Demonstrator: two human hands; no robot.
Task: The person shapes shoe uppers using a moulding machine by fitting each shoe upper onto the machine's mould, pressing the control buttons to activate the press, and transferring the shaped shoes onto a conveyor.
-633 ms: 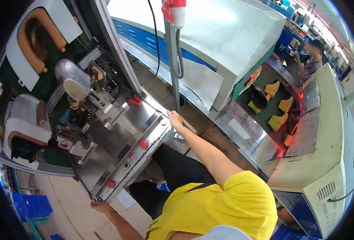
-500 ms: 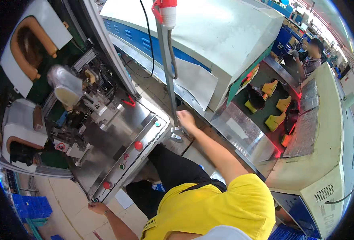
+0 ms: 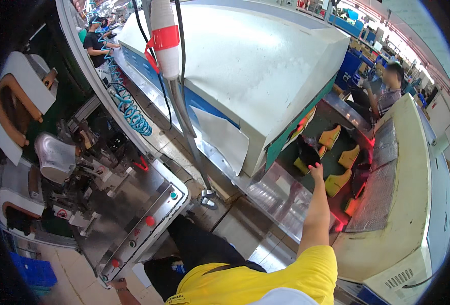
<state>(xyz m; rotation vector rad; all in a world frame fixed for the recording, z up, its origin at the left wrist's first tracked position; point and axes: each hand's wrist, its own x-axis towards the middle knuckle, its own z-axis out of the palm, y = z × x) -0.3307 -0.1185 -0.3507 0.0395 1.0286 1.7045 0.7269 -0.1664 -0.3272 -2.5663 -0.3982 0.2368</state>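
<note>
My right arm stretches out over the conveyor bed on the right. My right hand is at the near end of a black shoe upper on a yellow-green last, its thumb and finger apart. Other yellow boot-shaped lasts stand around it, lit partly red. Low on the left, my left hand rests by the front corner of the machine's control panel, next to a small end button. Its fingers are too small and partly hidden to read.
A metal mould and brown padded forms sit inside the left machine. A grey post with a red-and-white plug connector stands between the machines. A coiled blue hose hangs behind. Two co-workers are farther off.
My right hand has swung from beside the grey post out to the black upper on the conveyor bed. My left hand stays by the panel corner. The view has shifted to the right.
</note>
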